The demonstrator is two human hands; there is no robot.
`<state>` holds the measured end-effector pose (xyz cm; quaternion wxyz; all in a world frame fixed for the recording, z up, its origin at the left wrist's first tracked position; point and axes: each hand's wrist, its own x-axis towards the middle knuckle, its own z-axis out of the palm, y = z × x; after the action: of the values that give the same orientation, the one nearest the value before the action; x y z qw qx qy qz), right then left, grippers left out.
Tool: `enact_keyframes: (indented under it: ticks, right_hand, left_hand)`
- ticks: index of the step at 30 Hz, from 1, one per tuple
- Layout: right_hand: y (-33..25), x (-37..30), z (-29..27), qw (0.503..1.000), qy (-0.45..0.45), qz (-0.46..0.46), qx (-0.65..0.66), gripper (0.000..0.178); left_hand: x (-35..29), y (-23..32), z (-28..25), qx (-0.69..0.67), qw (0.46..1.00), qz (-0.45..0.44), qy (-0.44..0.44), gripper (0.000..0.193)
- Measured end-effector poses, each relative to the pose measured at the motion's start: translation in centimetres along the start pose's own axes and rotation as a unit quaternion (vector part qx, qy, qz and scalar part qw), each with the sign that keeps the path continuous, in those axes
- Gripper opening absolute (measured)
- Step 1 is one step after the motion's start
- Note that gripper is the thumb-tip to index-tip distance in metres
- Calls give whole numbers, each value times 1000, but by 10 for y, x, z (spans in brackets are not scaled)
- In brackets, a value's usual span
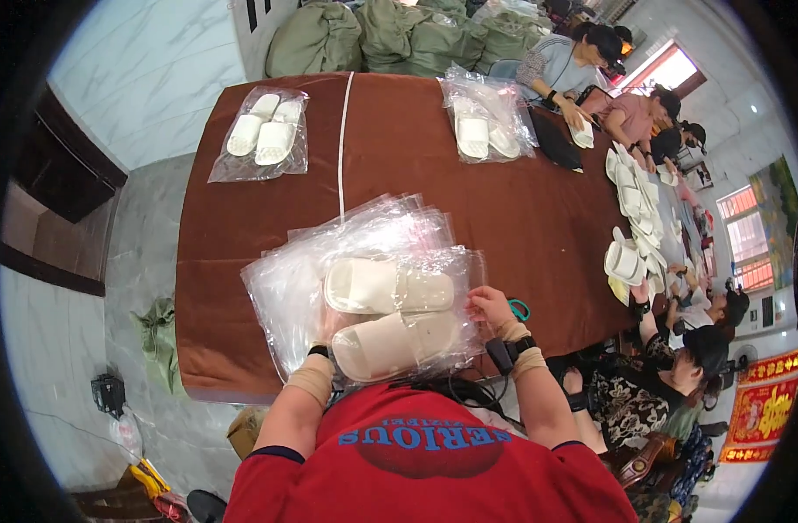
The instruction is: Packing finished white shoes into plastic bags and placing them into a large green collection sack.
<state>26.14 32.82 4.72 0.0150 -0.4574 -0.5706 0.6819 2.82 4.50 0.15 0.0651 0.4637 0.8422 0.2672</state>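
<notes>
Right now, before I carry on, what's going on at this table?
A person has a pair of cream slippers in a clear bag. The right hand is at the bag's right edge; the left hand, partly hidden by plastic, is by the slippers' left ends. More clear bags lie beneath. Two bagged pairs sit across the brown table.

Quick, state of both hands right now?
Left hand: partly hidden by the slippers; open or closed cannot be told.
Right hand: closed on the clear bag at its edge.
</notes>
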Motion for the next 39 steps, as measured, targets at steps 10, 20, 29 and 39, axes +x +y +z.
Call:
enact_keyframes:
  ticks: [10, 20, 29, 39]
  right_hand:
    - [-24, -31, 24, 975, -129, 16, 182, 20]
    - [21, 1, 19, 979, 130, 24, -157, 21]
    - [-9, -15, -1, 964, -122, -35, 235, 15]
    - [2, 5, 25, 979, -52, -7, -199, 39]
  left_hand:
    - [8, -10, 2, -18, 1000, -23, -8, 65]
    - [5, -9, 5, -43, 999, -13, -17, 65]
    - [4, -17, 5, -60, 998, -22, -19, 65]
    - [0, -16, 8, -73, 997, -18, -14, 65]
